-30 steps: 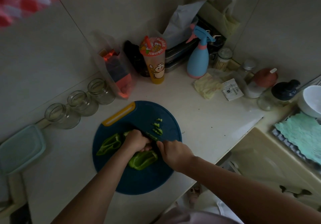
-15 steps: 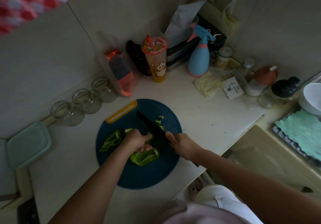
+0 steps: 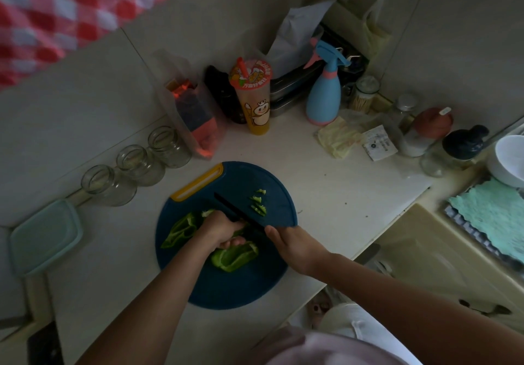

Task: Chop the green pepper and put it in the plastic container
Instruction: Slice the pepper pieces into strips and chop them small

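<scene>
Two hands over the cutting board (image 3: 241, 288): left hand (image 3: 222, 230) holds green pepper (image 3: 235, 257), right hand (image 3: 295, 247) grips knife (image 3: 232, 207).

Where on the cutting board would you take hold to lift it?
Probably the yellow handle on the cutting board's far-left edge, reached from the wall side. Its slot lets fingers hook through, while the rest of the rim lies flat on the counter.
</scene>
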